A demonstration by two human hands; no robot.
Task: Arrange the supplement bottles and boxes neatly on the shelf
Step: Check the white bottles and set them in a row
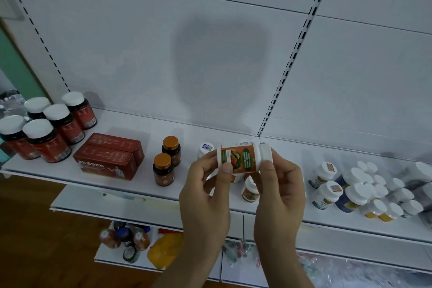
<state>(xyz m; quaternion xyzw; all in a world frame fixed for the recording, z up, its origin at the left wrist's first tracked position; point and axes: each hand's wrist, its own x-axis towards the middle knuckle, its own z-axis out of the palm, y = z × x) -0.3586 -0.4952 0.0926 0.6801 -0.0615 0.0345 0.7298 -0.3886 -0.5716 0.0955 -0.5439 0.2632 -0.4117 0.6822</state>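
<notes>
- While both hands meet in front of the shelf (163, 190), the left hand (205, 194) pinches the base end of a white bottle (243, 155) with thumb and curled fingers, and the right hand (280, 192) grips its cap end the same way; neither hand is free.
- Held sideways in the air between the two hands, the bottle has its cap pointing to the right and its orange label turned up.
- Just behind and below the hands, a twin bottle (249, 190) stands upright on the shelf, and another white one (205, 149) shows past the left fingertips.
- To do this step well, I judge the bottle should be turned upright, label to the front, and set down beside its twin without knocking it.
- Left of the left hand stand two amber bottles (167, 163) in a line, then two red boxes (109, 155) side by side.
- Farther left, five dark jars (46, 127) with white lids stand in a tight group.
- Right of the right hand, well apart, many white-capped bottles (357, 190) crowd together; that cluster looks the least tidy.
- Behind everything rises the white back panel (210, 42).
</notes>
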